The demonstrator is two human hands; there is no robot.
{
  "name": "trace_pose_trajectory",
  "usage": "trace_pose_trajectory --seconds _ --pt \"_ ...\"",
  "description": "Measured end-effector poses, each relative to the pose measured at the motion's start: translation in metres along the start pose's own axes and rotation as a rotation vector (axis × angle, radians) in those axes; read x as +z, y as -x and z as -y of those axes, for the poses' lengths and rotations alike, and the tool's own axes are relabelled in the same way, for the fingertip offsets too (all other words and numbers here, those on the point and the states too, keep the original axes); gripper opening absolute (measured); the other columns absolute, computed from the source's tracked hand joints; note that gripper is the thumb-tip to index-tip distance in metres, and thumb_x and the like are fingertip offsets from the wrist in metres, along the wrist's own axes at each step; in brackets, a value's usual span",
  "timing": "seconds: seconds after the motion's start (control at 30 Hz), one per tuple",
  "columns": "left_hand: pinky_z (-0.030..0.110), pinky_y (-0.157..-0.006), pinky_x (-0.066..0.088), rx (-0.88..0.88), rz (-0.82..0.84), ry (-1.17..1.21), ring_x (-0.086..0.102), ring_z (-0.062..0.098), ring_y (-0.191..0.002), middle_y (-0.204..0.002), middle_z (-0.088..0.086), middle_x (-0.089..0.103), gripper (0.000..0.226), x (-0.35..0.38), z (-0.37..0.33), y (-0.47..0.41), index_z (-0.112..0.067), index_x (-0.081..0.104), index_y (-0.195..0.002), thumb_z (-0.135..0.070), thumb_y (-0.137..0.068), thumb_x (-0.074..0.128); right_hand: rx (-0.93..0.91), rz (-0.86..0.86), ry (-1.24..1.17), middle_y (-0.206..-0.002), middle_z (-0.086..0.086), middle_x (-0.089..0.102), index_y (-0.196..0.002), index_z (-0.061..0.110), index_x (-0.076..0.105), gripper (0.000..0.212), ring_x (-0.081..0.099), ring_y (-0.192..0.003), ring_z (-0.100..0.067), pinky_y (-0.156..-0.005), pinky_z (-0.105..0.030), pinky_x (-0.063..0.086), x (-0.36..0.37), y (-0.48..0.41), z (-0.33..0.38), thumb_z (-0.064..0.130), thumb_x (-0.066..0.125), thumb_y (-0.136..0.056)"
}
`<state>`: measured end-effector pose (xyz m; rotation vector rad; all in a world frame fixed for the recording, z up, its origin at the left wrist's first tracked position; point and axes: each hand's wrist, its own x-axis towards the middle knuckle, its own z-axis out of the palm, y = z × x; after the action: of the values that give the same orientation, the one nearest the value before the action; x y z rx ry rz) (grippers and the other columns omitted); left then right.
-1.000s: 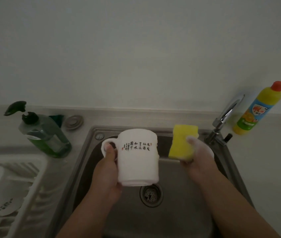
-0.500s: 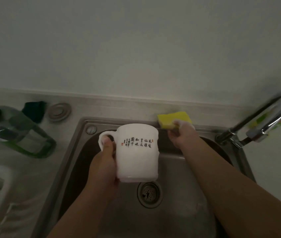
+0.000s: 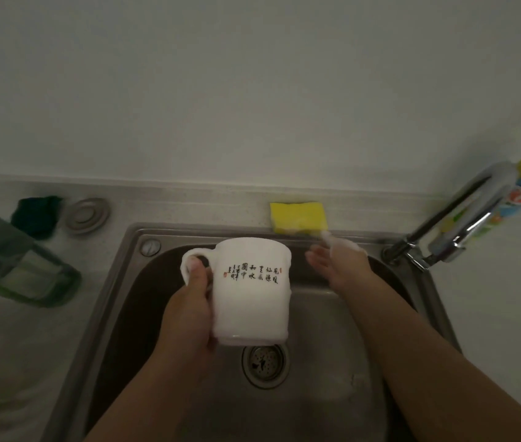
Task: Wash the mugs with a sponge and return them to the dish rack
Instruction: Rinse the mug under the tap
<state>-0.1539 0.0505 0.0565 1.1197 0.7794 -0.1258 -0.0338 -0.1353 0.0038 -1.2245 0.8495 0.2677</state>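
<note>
Fingers of your left hand (image 3: pixel 189 314) grip the sudsy mug (image 3: pixel 253 301); your right hand (image 3: pixel 339 266) spreads empty, yellow sponge (image 3: pixel 297 218) set aside. Rinsing and racking likely remain.

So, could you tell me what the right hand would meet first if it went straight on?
Most likely the yellow sponge: the open right hand points at its near right corner and looks almost in contact, though depth is unclear.

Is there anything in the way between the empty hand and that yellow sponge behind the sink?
Nothing visible. The right hand, open and foamy, hovers over the steel sink with a fingertip by the near corner of the yellow rectangular sponge on the ledge. The left hand holds the white printed mug off to the side.
</note>
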Motion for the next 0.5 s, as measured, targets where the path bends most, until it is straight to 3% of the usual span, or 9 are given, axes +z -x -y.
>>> trace_pose_trajectory --seconds 0.13,0.27,0.4,0.5 --pt "0.038 -0.065 0.055 0.018 0.078 -0.031 0.073 0.021 -0.069 -0.08 0.003 0.076 0.045 0.031 0.008 0.016 -0.025 0.068 -0.096 -0.055 -0.095 0.035 -0.085 -0.118 0.16 -0.065 -0.006 0.061 -0.086 0.005 0.062 0.01 0.052 -0.049 -0.013 -0.042 -0.02 0.041 -0.059 0.013 0.01 0.014 0.062 -0.087" --pt "0.049 -0.073 0.056 -0.023 0.15 -0.031 0.073 0.028 -0.074 -0.084 0.008 0.076 0.048 0.066 0.029 0.032 -0.026 0.066 -0.1 -0.057 -0.095 0.03 -0.092 -0.176 0.076 -0.055 -0.002 0.05 -0.072 0.011 0.057 0.011 0.038 -0.037 -0.009 -0.034 -0.016 0.027 -0.116 0.017 0.026 0.01 0.056 -0.083" --pt "0.059 -0.082 0.053 -0.079 0.162 -0.031 0.072 0.033 -0.086 -0.093 0.01 0.075 0.05 0.099 0.052 0.041 -0.025 0.065 -0.107 -0.06 -0.093 0.032 -0.281 -0.247 0.21 -0.068 -0.004 0.054 -0.08 0.012 0.06 0.013 0.047 -0.05 -0.014 -0.043 -0.023 0.034 -0.155 0.008 0.042 0.021 0.054 -0.086" --pt "0.058 -0.081 0.054 -0.075 0.162 -0.028 0.071 0.032 -0.087 -0.092 0.009 0.075 0.049 0.116 0.064 0.048 -0.025 0.066 -0.104 -0.059 -0.094 0.032 -0.692 -0.359 0.602 -0.081 -0.008 0.056 -0.096 0.0 0.062 0.021 0.056 -0.075 -0.022 -0.066 -0.026 0.039 -0.168 0.003 0.049 0.019 0.06 -0.088"
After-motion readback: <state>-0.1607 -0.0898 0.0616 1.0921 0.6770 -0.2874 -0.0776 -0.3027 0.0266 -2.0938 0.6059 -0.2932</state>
